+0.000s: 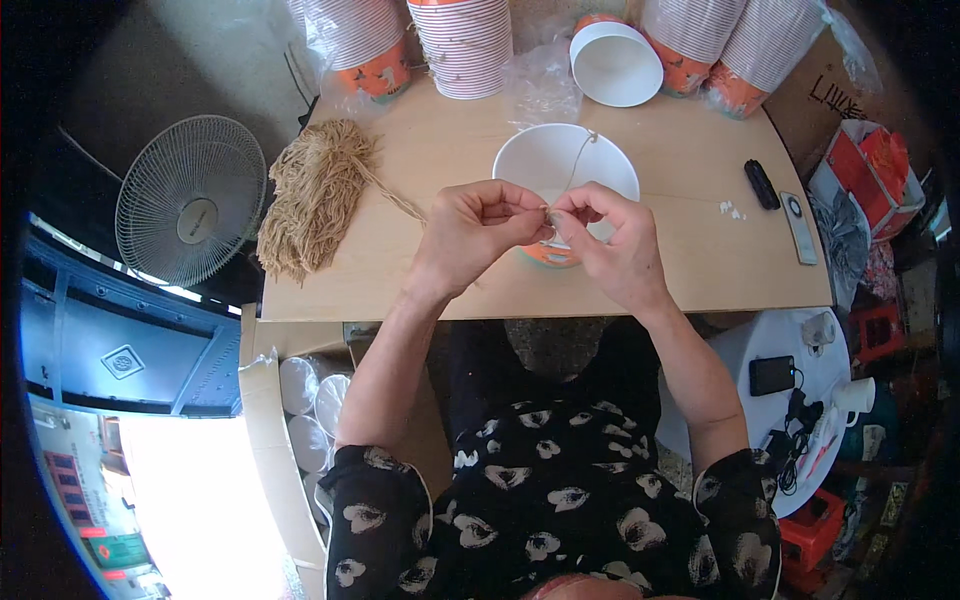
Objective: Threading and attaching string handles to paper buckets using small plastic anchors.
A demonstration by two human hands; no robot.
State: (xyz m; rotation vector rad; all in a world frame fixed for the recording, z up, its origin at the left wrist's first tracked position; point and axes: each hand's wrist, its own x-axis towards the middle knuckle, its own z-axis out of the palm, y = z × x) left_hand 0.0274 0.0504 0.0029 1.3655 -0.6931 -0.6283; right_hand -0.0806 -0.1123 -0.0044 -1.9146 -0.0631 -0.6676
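A paper bucket (518, 165), white inside and orange outside, stands on the table in front of me with its mouth up. From the far side of its rim a thin tan cord (578, 160) runs down toward my fingers. My left hand (480, 232) and my right hand (618, 245) meet over the near rim, fingertips pinched together on the cord. My fingers partly hide the cord's end and the near rim. A thick bundle of tan cords (315, 200) lies to the left, some strands trailing toward my left wrist.
Stacked paper buckets (462, 50) line the table's back, several in plastic, beside a single tipped bucket (617, 65). At right lie white bits (732, 210), a black object (761, 185) and a grey strip-shaped tool (798, 228). A fan (195, 205) stands left; a side table (720, 350) stands right.
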